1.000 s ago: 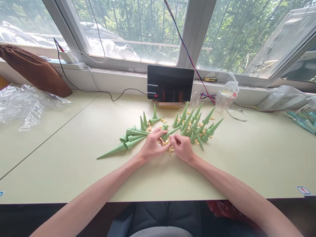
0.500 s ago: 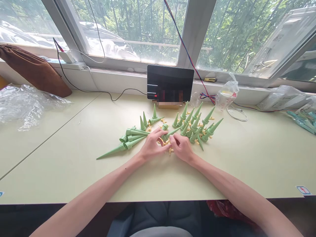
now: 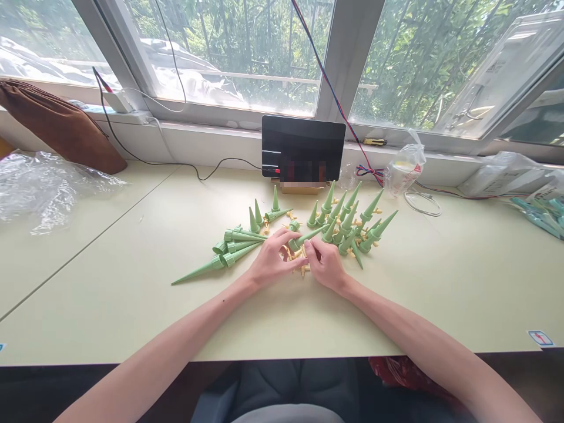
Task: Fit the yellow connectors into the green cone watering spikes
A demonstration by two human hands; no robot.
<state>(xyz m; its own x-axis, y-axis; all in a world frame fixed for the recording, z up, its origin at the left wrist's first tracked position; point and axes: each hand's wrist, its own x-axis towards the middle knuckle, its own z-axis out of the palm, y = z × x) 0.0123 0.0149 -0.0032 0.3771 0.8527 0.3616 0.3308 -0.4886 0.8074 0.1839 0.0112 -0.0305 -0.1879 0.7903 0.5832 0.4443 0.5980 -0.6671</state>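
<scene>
My left hand [image 3: 274,256] is closed on a green plastic watering spike [image 3: 310,235], its point slanting up to the right. Just right of it, my right hand [image 3: 326,262] has thumb and forefinger pinched together on a small yellow valve [image 3: 303,251], mostly hidden by the fingers. More yellow valves [image 3: 303,271] lie on the table under and between the hands. Beside the left hand, loose green spikes [image 3: 240,254] lie in a pile. To the right, several green spikes [image 3: 348,222] with yellow valves attached stand or lean close together.
A dark tablet [image 3: 304,147] stands at the back on a cardboard support. Behind the spikes is a wrapped cup [image 3: 403,170] with cables nearby. Clear plastic wrap [image 3: 48,188] and a brown bag [image 3: 61,126] lie at left. Plastic packages [image 3: 506,175] are at far right.
Both hands stay almost in place. The held spike has tilted slightly, and my right fingertips have shifted a little beside it.
</scene>
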